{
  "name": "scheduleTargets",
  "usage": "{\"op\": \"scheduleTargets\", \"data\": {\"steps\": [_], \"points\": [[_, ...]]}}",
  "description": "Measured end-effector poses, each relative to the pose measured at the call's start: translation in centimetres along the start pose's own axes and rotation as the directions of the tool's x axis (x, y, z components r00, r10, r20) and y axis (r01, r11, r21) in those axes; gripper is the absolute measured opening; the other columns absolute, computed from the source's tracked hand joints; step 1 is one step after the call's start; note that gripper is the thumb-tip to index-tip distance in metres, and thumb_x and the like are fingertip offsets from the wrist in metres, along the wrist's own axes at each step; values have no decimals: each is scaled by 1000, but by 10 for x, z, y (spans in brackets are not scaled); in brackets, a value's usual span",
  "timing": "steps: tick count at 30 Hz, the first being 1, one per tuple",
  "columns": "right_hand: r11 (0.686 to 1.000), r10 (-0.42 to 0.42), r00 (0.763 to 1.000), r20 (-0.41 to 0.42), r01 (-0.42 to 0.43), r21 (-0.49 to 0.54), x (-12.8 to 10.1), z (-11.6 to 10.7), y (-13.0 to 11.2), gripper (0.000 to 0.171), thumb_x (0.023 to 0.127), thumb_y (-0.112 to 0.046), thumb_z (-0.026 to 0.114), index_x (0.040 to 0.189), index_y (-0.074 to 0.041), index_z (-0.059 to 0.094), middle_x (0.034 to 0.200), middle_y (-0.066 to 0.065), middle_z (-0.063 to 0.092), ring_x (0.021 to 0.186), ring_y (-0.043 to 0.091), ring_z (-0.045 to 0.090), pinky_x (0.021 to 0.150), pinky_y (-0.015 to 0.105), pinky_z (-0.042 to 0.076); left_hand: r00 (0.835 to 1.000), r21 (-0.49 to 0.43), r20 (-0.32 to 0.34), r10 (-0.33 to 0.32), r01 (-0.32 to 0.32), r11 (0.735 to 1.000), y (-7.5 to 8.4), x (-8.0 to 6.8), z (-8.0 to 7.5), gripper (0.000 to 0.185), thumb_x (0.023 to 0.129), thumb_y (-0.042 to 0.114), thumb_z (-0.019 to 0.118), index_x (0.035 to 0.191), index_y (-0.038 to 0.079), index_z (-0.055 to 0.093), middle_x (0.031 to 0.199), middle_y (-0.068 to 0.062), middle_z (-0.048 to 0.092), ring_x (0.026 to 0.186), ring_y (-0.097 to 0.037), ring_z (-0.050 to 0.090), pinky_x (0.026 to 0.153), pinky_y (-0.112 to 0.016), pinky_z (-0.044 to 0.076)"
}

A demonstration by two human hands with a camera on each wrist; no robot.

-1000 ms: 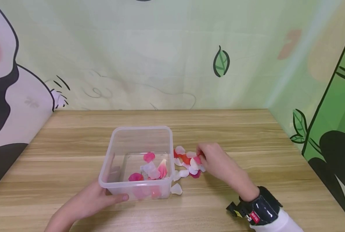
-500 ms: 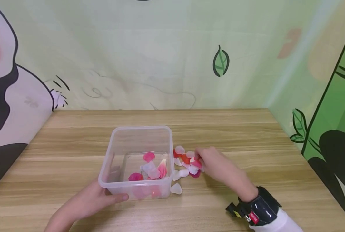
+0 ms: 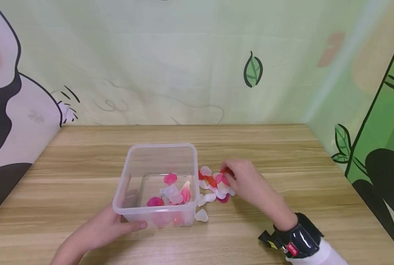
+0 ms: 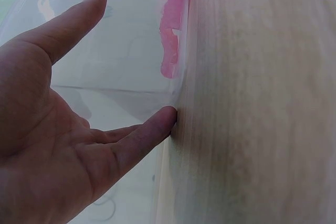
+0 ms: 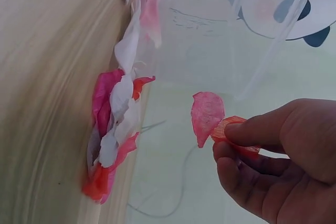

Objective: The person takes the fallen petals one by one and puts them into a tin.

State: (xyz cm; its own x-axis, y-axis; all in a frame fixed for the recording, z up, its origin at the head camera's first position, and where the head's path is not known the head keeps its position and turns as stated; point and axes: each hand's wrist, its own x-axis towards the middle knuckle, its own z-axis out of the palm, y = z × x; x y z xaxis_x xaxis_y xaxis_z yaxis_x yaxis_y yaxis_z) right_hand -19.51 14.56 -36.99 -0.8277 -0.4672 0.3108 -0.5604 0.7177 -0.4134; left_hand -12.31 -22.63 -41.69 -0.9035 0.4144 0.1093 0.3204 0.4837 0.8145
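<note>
From the head view the right hand (image 3: 241, 180) sits just above the loose heap of pink, red and white fabric petals (image 3: 213, 187) on the wooden table (image 3: 283, 154), but its fingers hide what they carry; only a bit of red and pink shows at the fingertips. The right wrist view settles this: the thumb and forefinger (image 5: 262, 129) pinch a small pink and red petal pair (image 5: 212, 116), the pink one hanging free to the left of the grip and the red one crumpled between the fingertips. That same view shows the pinched petals lifted clear of the heap (image 5: 113, 129), which lies against the table beside the wall of the clear square plastic box (image 5: 252, 30). The head view alone shows the whole layout: the box (image 3: 157, 184) stands left of the heap, touching its nearest petals, with several pink and white petals lying on its floor (image 3: 172, 191). The left hand (image 3: 101, 230) rests at the box's near left corner, thumb laid along the front wall. The left wrist view adds that this hand (image 4: 58, 145) is spread flat with straight fingers, one fingertip (image 4: 165, 116) touching the bottom edge of the box where it meets the table, and pink petals show blurred through the wall (image 4: 170, 30).
</note>
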Motion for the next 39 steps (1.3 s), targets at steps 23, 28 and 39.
{"op": "scheduleTargets", "data": {"steps": [23,28,39], "points": [[984,-153,958,-243,171,53,0,-10,-18,15,87,7,78,100,-1,76,94,6,68,77,14,60,64,26,53,1000,-41,1,-21,21,999,1,2,-1,129,82,28,90,164,39,-9,146,-28,47,130,-46,49,96,-55,48],[971,-192,931,-311,226,76,-1,-12,-23,15,87,6,79,100,-2,76,95,4,70,78,12,62,65,25,55,1000,-54,1,-9,9,999,1,2,-2,128,82,27,90,164,37,-9,146,-29,46,129,-46,49,95,-48,50],[931,-300,856,-422,358,65,0,-10,-34,20,83,12,78,97,-1,77,96,4,71,85,15,68,71,26,57,999,-40,7,-40,40,998,1,1,0,128,83,30,89,165,31,-9,145,-28,49,128,-43,51,97,-44,49]]}}
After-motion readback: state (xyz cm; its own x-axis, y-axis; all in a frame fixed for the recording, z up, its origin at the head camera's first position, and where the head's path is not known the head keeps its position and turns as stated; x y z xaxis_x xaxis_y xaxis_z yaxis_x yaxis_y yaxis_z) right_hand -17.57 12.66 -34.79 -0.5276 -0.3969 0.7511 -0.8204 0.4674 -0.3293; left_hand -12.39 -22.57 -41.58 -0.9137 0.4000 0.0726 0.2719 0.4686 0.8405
